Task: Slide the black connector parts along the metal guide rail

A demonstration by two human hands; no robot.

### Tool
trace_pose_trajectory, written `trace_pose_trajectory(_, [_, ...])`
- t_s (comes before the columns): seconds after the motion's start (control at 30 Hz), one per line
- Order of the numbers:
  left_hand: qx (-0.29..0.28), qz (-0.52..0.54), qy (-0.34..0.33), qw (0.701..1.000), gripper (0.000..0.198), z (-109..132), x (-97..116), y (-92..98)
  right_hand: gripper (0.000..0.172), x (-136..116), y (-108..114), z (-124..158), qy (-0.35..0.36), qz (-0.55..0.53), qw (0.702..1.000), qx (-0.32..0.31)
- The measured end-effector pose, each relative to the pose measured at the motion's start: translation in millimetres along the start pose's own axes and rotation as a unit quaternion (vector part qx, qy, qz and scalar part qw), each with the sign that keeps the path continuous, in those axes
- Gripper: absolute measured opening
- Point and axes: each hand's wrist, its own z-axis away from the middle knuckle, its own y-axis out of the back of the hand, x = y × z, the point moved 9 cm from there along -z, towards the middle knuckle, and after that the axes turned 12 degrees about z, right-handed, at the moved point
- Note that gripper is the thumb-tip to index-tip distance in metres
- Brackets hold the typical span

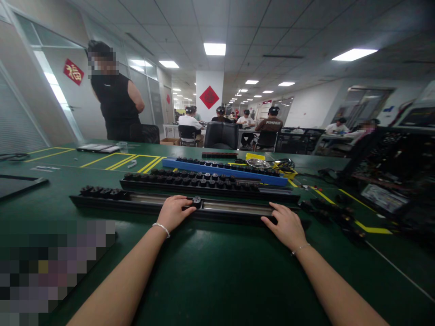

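Note:
A long black rail [238, 209] lies across the green table [210, 271] in front of me. My left hand [174, 212] rests on its near edge, fingers pinched on a small black slider piece [196, 201] sitting in the rail's channel. My right hand [287, 225] lies on the rail's right part, fingers spread and pressing down on it. Several black pieces [102, 192] are lined up at the rail's left end.
Behind it lie a second black rail [204, 183] full of pieces and a blue rail [224, 170]. Loose black parts [340, 217] sit at right, a metal bowl [257, 163] farther back. A person in black [115, 104] stands far left; others sit behind.

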Motion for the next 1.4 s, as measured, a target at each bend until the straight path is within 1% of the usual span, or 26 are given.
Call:
trace_pose_trajectory(0.57, [-0.010,0.023,-0.013,1.000,0.032,1,4,-7.4,0.045,0,0,0,0.005,-0.005,1.000,0.001])
trace_pose_trajectory(0.83, [-0.029,0.022,-0.023,0.999,0.032,0,13,-12.4,0.045,-1,1,-1,0.005,-0.005,1.000,0.000])
trace_pose_trajectory(1.13, [-0.039,0.022,-0.035,0.998,0.034,1,19,-18.5,0.043,-1,1,0,0.005,-0.005,1.000,0.014])
trace_pose_trajectory(1.4, [-0.049,0.009,-0.033,0.998,0.035,2,22,-19.4,0.045,-1,0,0,0.003,-0.004,1.000,-0.001])
